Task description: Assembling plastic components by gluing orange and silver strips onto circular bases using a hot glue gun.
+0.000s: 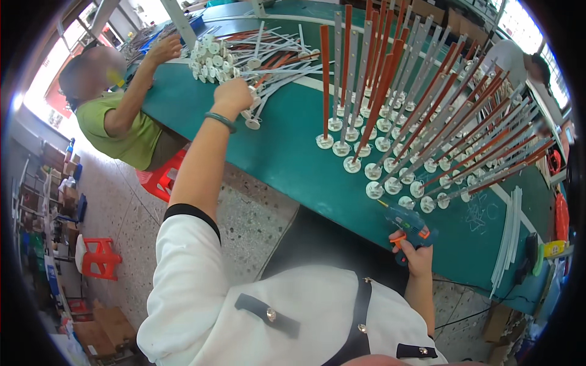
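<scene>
My right hand (419,259) has its fingers wrapped around the handle of a drill (412,222), held at the near edge of the tabletop (287,168). My left hand (234,97) is bunched at the edge of a pile of strips with round white ends (213,60); I cannot tell whether those fingers grip a piece or only touch one. Main hazard, as I judge it: the drill's bit points toward the nearest white base (375,190), so a slip of the wrist or an accidental squeeze of the trigger could scuff it or knock it over. The standing strips (378,100), brown and grey, rise tall from small bases set close together; one tipping would probably lean into its neighbours and take several down. At the pile, pieces lie crossed over each other, so a hurried pull could snag and drag extras along. My arms are spread wide, which likely weakens control on both sides. Farther out, a co-worker in a green shirt (125,131) sits with a raised hand (165,50) near the pile; reaching in together might cause a bump.
</scene>
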{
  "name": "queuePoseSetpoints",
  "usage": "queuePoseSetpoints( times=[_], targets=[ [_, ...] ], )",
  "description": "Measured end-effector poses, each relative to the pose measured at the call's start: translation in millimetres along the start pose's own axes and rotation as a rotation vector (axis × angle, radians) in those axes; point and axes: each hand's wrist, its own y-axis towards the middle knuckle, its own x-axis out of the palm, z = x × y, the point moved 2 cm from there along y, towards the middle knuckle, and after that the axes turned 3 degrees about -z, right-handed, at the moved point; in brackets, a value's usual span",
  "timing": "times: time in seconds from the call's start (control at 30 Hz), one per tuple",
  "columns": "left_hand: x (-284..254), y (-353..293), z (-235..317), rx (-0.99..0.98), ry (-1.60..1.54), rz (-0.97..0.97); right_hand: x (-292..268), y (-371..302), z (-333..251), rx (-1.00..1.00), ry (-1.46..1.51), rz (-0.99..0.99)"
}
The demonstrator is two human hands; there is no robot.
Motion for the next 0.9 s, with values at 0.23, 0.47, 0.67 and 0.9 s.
queuePoseSetpoints(
  times=[0.23,0.47,0.67,0.9],
  targets=[
    [8.9,-63.4,-33.9,0.037,-0.836,-0.480,-3.3,-6.0,5.4,0.004,0.044,0.046],
    [72.0,-198.7,-13.9,0.133,-1.946,-0.472,-3.3,-0.7,-1.9,0.038,0.094,0.026],
    [27.5,-212.3,61.1,0.351,-2.083,-0.257,0.7,4.7,-8.8,0.025,0.045,-0.027],
    [0.5,-223.4,167.6,0.736,-1.312,-0.110,-0.6,-3.9,-1.5,0.042,-0.022,-0.023]
  ],
)
